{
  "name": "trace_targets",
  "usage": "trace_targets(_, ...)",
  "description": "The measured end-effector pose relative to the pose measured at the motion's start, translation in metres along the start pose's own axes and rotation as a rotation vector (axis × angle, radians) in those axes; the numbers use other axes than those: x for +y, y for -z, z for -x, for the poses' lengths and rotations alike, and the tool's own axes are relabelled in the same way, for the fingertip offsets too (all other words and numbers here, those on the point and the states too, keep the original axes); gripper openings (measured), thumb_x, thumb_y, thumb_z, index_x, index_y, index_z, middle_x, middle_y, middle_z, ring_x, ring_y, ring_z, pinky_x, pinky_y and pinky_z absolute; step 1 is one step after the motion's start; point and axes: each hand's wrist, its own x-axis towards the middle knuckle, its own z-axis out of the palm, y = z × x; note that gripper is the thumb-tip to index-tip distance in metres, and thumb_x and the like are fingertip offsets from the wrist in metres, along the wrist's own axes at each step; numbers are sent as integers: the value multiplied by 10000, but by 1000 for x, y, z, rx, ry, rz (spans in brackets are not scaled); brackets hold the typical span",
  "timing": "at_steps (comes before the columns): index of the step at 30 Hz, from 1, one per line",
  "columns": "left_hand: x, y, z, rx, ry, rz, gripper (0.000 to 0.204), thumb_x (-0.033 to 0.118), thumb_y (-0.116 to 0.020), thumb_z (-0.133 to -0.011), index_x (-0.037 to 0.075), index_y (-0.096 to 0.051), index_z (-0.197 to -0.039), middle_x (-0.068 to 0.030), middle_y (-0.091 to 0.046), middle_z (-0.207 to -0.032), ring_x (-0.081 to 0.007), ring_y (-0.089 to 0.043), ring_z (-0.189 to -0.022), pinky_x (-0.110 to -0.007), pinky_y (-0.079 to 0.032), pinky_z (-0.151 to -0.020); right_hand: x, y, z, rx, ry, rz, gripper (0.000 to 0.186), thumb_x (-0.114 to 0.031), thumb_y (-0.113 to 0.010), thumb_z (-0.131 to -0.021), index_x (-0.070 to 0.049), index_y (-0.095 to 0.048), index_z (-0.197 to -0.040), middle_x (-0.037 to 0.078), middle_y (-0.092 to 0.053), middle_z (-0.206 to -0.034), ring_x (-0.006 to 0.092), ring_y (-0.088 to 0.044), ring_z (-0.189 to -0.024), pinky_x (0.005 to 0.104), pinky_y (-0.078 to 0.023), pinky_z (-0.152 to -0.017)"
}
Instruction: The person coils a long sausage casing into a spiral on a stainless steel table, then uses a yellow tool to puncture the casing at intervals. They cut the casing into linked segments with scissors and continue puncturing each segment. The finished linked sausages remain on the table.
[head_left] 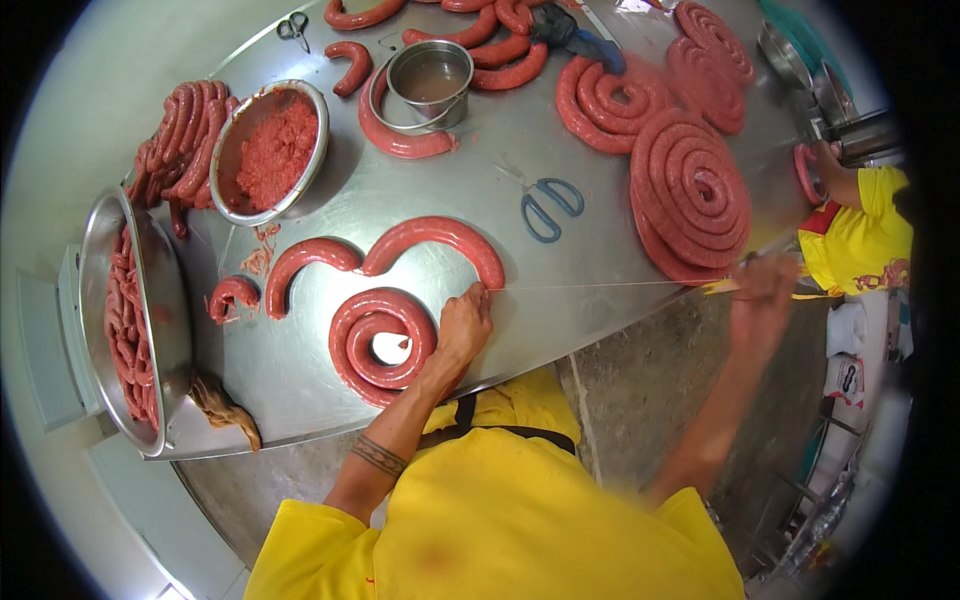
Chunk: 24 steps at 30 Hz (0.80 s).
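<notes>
My left hand (466,322) is closed at the near right end of a curved raw sausage (432,232) on the steel table. From there a thin white string (600,285) runs taut across to my right hand (765,305). That hand is raised off the table's near edge, fingers closed on the string and blurred by motion. Below my left wrist lies a coiled sausage (350,335). A shorter curved sausage (305,262) touches the left end of the tied-off one, and a small curled piece (232,297) lies beyond it. Blue-handled scissors (545,210) rest above the string.
A bowl of red ground meat (275,150), a steel pail of liquid (430,80) and a large basin of thin sausages (130,330) stand leftward. Big sausage coils (690,190) lie right. A co-worker's gloved hand (575,35) is at the far edge; another person's arm (838,175) is at right.
</notes>
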Motion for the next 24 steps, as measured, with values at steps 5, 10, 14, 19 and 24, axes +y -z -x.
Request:
trace_targets(5, 3, 3, 4, 68, 111, -68, 181, 145, -513, -1001, 1, -593, -927, -306, -639, -799, -494, -641, -734, -587, -490, -633, -20, 69, 30, 190, 94, 51, 175, -291, -552, -1052, -135, -501, -993, -35, -432, -769, 112, -411, -649, 287, -403, -664)
trace_targets(10, -18, 18, -8, -109, 668, 1143, 189, 135, -458, -1053, 62, -580, -928, -56, -548, -710, -210, -496, -630, -371, -485, -769, 44, 120, 103, 128, -997, 577, 129, -226, -501, -1062, -116, -487, -1128, -33, -461, -788, 97, -452, -657, 276, -406, -592)
trace_targets(14, -29, 20, 8, -150, 488, 1068, 216, 127, -439, -1071, 61, -595, -936, -44, -633, -874, -153, -593, -761, -311, -504, -807, 137, 59, 98, -215, -1125, 1176, 308, -145, -501, -1043, -129, -431, -1343, 33, -533, -857, 141, -526, -695, 315, -469, -618)
trace_targets(19, -21, 28, 31, 352, -241, -230, 156, 145, -610, -939, 13, -681, -983, -270, -511, -1339, -413, -472, -1194, -579, -369, -998, 226, -67, 6, -850, -252, 1366, 279, -147, -571, -1011, -34, -514, -1259, 196, -658, -1212, 362, -658, -1094, 461, -499, -874)
trace_targets(24, -14, 38, 36, 170, 135, 465, 153, 107, -612, -944, 5, -668, -1042, -298, -434, -1396, -430, -460, -1237, -477, -372, -1072, 190, -126, 12, -1055, -554, 755, 202, -156, -553, -1027, -39, -474, -1172, 206, -664, -1008, 415, -662, -980, 453, -498, -844)
